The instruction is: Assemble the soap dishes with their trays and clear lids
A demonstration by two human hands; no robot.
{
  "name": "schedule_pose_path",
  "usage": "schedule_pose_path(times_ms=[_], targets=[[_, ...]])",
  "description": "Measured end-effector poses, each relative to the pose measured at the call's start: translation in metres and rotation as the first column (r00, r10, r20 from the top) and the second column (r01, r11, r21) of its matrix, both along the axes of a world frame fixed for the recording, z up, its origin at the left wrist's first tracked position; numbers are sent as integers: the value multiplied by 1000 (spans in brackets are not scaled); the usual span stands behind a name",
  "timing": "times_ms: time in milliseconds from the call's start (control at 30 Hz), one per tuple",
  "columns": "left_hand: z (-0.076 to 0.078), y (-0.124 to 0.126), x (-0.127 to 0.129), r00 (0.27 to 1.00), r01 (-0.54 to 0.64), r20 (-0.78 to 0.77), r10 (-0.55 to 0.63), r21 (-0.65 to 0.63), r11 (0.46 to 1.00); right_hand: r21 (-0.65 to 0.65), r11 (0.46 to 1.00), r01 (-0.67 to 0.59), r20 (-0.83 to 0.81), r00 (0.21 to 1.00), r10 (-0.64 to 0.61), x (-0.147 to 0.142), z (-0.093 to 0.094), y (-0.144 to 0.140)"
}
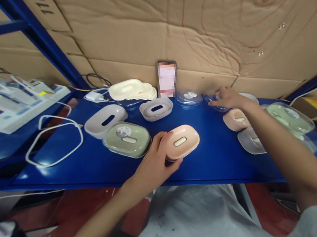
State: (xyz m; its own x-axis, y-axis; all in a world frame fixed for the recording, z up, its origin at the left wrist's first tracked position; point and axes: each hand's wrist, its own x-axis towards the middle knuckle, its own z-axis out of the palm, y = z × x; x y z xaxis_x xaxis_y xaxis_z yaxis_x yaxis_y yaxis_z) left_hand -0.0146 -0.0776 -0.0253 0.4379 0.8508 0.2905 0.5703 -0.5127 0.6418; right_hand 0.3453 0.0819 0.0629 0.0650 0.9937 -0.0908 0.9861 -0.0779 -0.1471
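My left hand is closed round the left end of a peach oval soap box with a white insert in its slot. At the back right, my right hand has its thumb and fingers at the rim of a clear plastic lid. Another clear lid with a sticker lies just left of it. Beside my left hand sits a green soap box under a clear, labelled lid. Two pale slotted trays, a larger one and a smaller one, stand behind.
Cream oval plates are stacked near a phone leaning on the cardboard wall. On the right stand a peach box, a white box and a green lidded box. A white cable and power strip lie left.
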Motion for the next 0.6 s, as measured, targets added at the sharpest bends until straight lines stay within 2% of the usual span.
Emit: schedule_pose_path(times_ms=[67,133,200,267,333,400,467,600], targets=[[0,0,-2,999,32,19,-32,-3,999,60,997,-52,14,999,51,-9,13,-26],[0,0,-5,997,78,23,-78,4,997,145,959,-242,7,970,244,-24,19,-63],[0,-1,-6,993,115,28,-115,-1,993,197,831,-521,-58,840,540,-44,16,-101],[-2,-2,-7,989,142,49,-141,-22,990,209,702,-681,-122,694,709,-63,5,-133],[-3,-2,-7,985,158,79,-155,-35,987,202,633,-747,-147,616,774,-78,-10,-152],[-3,-2,-6,981,168,107,-164,-30,985,196,598,-777,-137,582,801,-86,-24,-159],[-2,-1,-5,977,172,128,-169,-18,985,204,577,-790,-113,567,816,-90,-34,-160],[1,0,-5,975,183,134,-179,-19,983,244,572,-783,-26,584,811,-93,-46,-163]])
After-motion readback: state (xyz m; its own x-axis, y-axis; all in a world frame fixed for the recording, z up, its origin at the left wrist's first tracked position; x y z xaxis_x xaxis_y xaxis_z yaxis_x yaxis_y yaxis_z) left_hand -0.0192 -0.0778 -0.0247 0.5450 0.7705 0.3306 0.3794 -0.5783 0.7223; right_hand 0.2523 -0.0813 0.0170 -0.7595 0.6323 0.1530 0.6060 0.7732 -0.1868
